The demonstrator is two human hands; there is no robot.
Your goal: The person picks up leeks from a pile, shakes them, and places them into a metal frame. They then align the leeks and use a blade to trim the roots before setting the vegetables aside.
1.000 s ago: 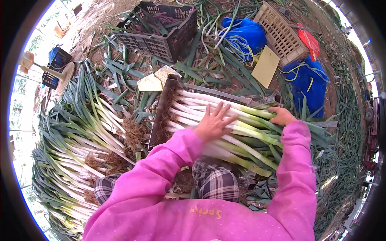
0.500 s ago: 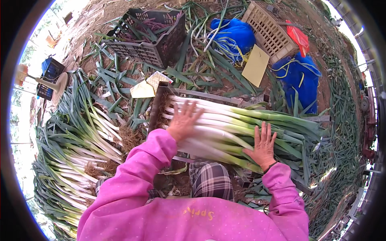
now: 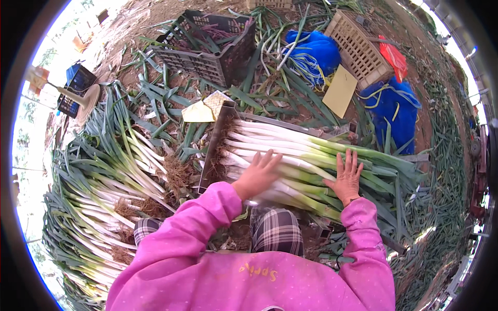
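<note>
A thick layer of leeks [image 3: 298,146] lies in a metal tray [image 3: 210,155] in front of my knees. Their roots are against the tray's left end, and the green leaves spill past its right side. My left hand [image 3: 258,175], slightly blurred, is over the white stems on the near side, fingers apart and holding nothing. Further right, my right hand [image 3: 346,179] rests flat with spread fingers where the stems turn green. Its palm covers part of the leeks beneath.
A large pile of leeks [image 3: 98,202] with roots lies on the ground at left. Beyond the tray stand a black crate [image 3: 207,59] and a tan crate [image 3: 358,49], near blue net bags [image 3: 391,111], a yellow card [image 3: 340,90] and scattered leaves.
My left hand has moved from the upper white stems toward the near edge of the leeks. My right hand stays on the green part. The view has shifted slightly.
</note>
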